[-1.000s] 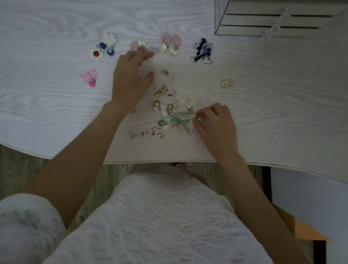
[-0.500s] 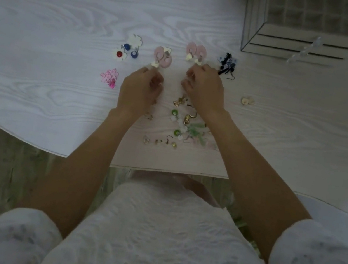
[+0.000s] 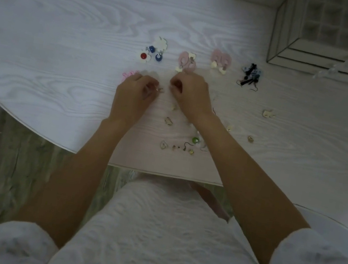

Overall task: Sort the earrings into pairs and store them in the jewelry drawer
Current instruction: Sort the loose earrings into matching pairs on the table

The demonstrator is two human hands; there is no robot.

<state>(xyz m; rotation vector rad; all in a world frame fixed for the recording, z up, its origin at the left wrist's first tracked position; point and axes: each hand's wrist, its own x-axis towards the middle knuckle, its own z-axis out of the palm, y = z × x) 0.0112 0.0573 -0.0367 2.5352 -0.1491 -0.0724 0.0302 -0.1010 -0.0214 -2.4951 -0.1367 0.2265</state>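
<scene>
Pale desk (image 3: 67, 45): both hands curled, left hand (image 3: 134, 96) pinching a small earring (image 3: 159, 89), right hand (image 3: 192, 93) unclear; pairing continues, its match needed next

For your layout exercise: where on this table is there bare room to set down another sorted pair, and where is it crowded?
Bare: the table left of the blue and white earrings, and between the black earrings and the jewelry drawer. Crowded: around both hands and the loose earrings near the edge.

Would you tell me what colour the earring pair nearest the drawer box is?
Black and light blue, seen in the head view.
</scene>
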